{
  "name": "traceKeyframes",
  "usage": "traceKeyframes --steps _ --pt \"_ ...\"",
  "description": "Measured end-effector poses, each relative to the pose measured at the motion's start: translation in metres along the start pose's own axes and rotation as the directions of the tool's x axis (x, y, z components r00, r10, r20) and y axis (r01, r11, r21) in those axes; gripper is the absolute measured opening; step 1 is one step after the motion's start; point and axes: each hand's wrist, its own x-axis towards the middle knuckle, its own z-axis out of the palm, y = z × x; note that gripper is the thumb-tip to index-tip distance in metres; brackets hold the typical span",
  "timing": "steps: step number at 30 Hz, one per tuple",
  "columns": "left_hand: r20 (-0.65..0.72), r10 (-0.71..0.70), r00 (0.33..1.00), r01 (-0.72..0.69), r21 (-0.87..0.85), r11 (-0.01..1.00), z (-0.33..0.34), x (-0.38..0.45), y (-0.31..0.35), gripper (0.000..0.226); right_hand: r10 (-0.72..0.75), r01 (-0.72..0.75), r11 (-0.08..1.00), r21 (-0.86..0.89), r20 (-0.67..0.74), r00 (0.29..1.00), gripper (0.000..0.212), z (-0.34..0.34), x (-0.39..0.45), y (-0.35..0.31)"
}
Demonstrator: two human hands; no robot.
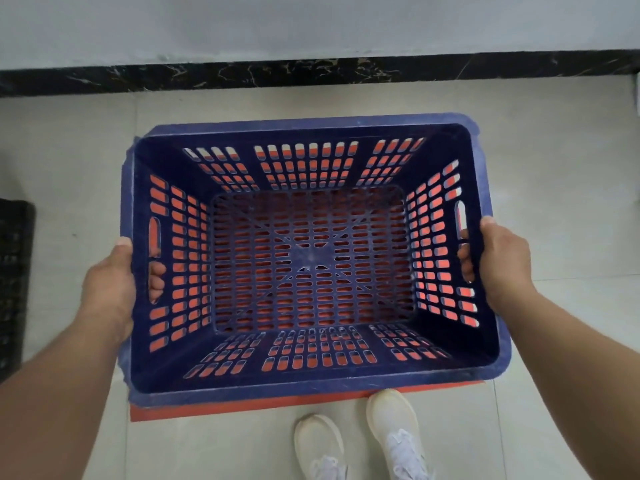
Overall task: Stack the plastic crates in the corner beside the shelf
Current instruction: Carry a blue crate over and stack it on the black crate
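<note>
Where the pale tiled floor (554,168) meets the light wall (311,22), a black marble-veined skirting (311,72) runs across the top of the view. Far left: a dark slotted crate (14,282), cut off by the frame edge. No brand, label or writing is legible on any surface.

Left hand (110,289) grips the left side of the blue crate (311,375), fingers curled through the handle slot, thumb on the rim. Blue crate sits mouth up, long axis left to right, square to the skirting. Red shows through all of its wall and floor slots; a red crate (242,408) lies under it, its rim sticking out along the near edge. Cannot tell whether blue is fully seated in red.

Right hand (502,261) holds the right handle slot likewise, fingers through, thumb over the rim.

Near edge, right of centre: two white shoes (363,441) on the tiles.
</note>
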Motion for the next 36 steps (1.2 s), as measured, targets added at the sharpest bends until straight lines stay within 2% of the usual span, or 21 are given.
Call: traceKeyframes --steps 9,13,18,24,30,36 --pt "-0.048 0.007 0.999 -0.006 0.021 1.000 0.003 0.009 -0.005 0.041 -0.039 0.035 0.996 -0.076 -0.050 0.998 0.037 0.005 0.007 0.007" --pt "-0.046 -0.015 0.999 0.017 0.033 0.999 0.001 0.003 0.000 0.049 -0.033 0.030 0.998 -0.062 -0.046 0.998 0.035 0.002 0.003 0.003" --pt "-0.063 -0.024 0.998 0.023 -0.024 0.999 -0.016 -0.019 0.001 0.047 -0.038 0.036 0.997 -0.066 -0.027 0.999 0.034 -0.012 -0.008 -0.012" --pt "-0.089 -0.099 0.991 0.088 -0.122 0.989 -0.065 -0.072 -0.009 0.044 -0.052 0.056 0.994 -0.097 0.043 0.998 0.031 -0.034 -0.050 -0.042" --pt "-0.101 -0.249 0.963 0.215 -0.265 0.940 -0.133 -0.131 -0.019 0.043 -0.072 0.096 0.979 -0.180 0.136 0.988 0.029 -0.057 -0.106 -0.090" --pt "-0.117 -0.307 0.945 0.238 -0.400 0.885 -0.204 -0.214 -0.016 0.043 -0.111 0.179 0.952 -0.249 0.265 0.958 0.029 -0.072 -0.166 -0.143"
